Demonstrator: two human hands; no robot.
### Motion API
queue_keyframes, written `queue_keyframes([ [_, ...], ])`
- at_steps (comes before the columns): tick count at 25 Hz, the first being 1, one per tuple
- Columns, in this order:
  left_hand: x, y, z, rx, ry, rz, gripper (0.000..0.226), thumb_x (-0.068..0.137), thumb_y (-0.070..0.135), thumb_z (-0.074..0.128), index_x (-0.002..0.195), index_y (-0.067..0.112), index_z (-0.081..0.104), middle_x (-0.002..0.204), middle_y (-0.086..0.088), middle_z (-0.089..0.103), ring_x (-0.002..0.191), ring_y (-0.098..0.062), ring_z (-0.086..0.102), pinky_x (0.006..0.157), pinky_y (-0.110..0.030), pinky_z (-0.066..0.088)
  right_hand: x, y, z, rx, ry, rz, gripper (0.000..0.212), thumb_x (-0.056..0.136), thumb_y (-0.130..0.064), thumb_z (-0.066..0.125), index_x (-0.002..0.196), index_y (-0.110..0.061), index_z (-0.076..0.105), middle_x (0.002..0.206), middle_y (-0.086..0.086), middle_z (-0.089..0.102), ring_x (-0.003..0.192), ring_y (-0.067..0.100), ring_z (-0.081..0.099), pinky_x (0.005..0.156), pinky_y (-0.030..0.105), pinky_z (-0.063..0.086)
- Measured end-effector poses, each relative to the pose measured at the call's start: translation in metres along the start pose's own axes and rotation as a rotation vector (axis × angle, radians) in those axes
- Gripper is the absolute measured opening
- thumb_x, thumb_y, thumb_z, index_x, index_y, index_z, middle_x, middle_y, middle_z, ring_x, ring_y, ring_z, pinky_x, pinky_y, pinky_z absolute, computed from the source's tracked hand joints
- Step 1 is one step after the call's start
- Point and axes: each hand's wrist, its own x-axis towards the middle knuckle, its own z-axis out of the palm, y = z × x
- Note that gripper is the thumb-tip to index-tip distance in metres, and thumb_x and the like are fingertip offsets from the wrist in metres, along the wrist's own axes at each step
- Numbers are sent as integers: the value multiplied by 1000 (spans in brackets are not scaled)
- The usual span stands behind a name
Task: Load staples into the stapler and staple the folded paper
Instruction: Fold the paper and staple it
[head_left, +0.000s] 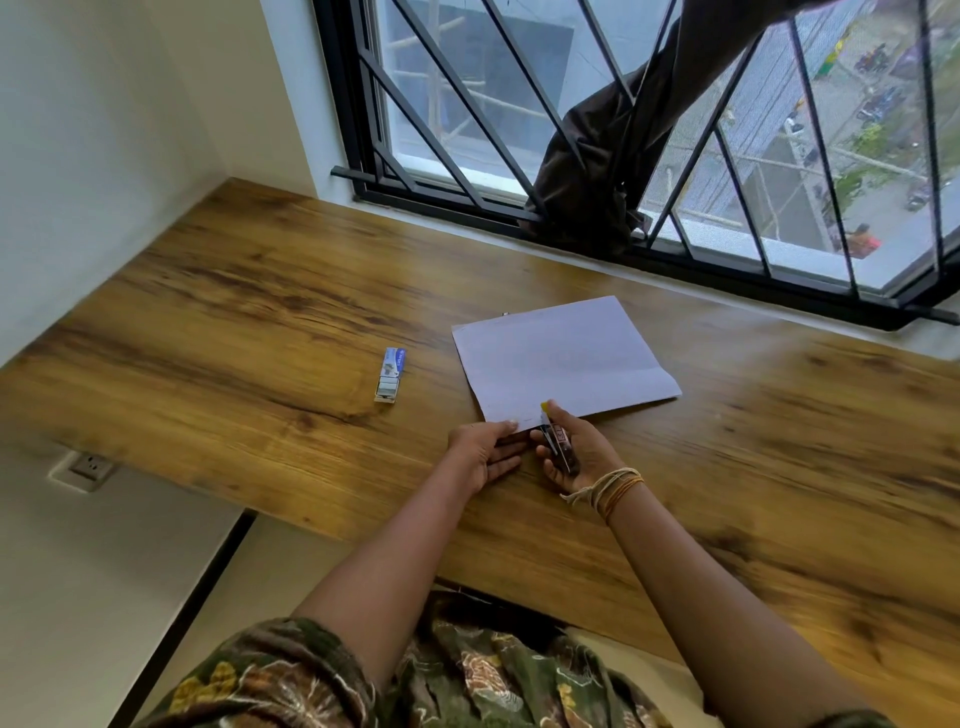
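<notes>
Surface: long wooden desk (260, 291), brown grain w/ dark streaks, running along the wall under the window; near edge cuts diagonally across the view.
Room: pale walls at left; wall socket (88, 469) set below the desk's left end; light floor w/ a dark strip under the desk edge.
Window: black metal grille (457, 156) w/ slanted bars; street and bldgs far below seen thru the glass.
Cloth: dark brown cloth (597, 171) draped thru the grille bars, its lower end bunched on the sill, well behind the paper.
Staple box: small blue-white staple box (390, 375) lying open on the desk, left of the paper and apart from it; silvery staple strips show at its near end.
Paper: folded paper (561, 358), white, flat on the desk near centre, near edge by both hands.
Left hand (485, 452): fingertips pinch the paper's near-left corner, palm turned up-ish on the desk.
Right hand (571, 457): fingers curled round the stapler (558, 441), gripping it; thread bands (608, 486) at the wrist.
Stapler: dark body, yellow tip pointing at the paper's near edge, just touching or over it; can't tell if the paper sits between its jaws.
In the way: right-hand fingers hide most of the stapler body.
Person: patterned green-brown garment (467, 670) at bottom of view.
</notes>
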Motion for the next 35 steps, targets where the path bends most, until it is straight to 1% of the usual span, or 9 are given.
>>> queue_keyframes([
  [4, -1, 0, 1, 2, -1, 6, 3, 89, 7, 62, 86, 7, 62, 82, -8, 69, 72, -18, 67, 64, -30, 55, 2, 0, 0, -29, -9, 11, 48, 78, -51, 70, 104, -12, 62, 81, 1, 68, 56, 10, 60, 41, 20, 48],
  [7, 0, -1, 1, 9, 8, 4, 2, 88, 8, 63, 87, 8, 63, 82, -8, 69, 72, -18, 68, 60, -30, 55, 4, 1, 1, -36, -18, 21, 44, 79, -49, 71, 99, -11, 61, 78, 1, 68, 55, 10, 58, 40, 19, 47],
  [13, 1, 0, 1, 22, 8, 1, 2, 89, 9, 63, 87, 8, 64, 82, -8, 70, 73, -17, 69, 60, -29, 56, 8, 0, 0, -54, 25, 36, 45, 77, -48, 72, 99, -10, 63, 77, 0, 67, 50, 8, 53, 37, 18, 39],
  [19, 3, 1, 0, 27, 9, -6, 3, 88, 9, 64, 86, 9, 63, 80, -7, 71, 73, -17, 69, 64, -30, 56, 12, 3, 13, -69, 209, -60, 30, 79, -34, 73, 86, -6, 64, 66, 4, 64, 44, 11, 44, 36, 18, 31],
  [25, 2, 1, 1, 36, 0, -16, 2, 89, 11, 63, 90, 10, 62, 83, -7, 71, 75, -16, 69, 60, -29, 56, 0, -3, 0, -76, 44, -65, 43, 80, -46, 70, 99, -8, 64, 85, 5, 70, 53, 12, 57, 40, 22, 44],
  [28, 1, 1, 1, 30, -16, -23, 2, 90, 12, 62, 91, 11, 62, 85, -5, 71, 86, -17, 70, 61, -29, 56, -6, -8, -13, -212, 231, -232, 39, 85, -44, 66, 93, -6, 65, 84, 10, 70, 54, 16, 59, 45, 25, 46],
  [31, 2, 1, 0, 25, -26, -27, 6, 91, 13, 61, 96, 10, 63, 88, -5, 71, 98, -21, 68, 63, -30, 55, -5, -12, -44, -622, 517, -489, 44, 84, -50, 62, 76, -7, 67, 71, 11, 69, 61, 26, 63, 56, 37, 51],
  [33, 3, 2, 0, 27, -24, -29, 7, 91, 13, 61, 97, 9, 63, 89, -6, 71, 98, -21, 67, 65, -30, 56, -2, -13, -66, -895, 658, -589, 42, 83, -51, 62, 71, -11, 63, 69, 10, 65, 70, 33, 62, 58, 34, 43],
  [35, 3, 1, 0, 30, -26, -30, 8, 91, 13, 61, 97, 9, 63, 88, -6, 71, 99, -21, 67, 66, -31, 56, 5, -11, -82, -1084, 766, -656, 41, 83, -49, 63, 80, -9, 65, 78, 13, 64, 76, 35, 60, 60, 31, 37],
])
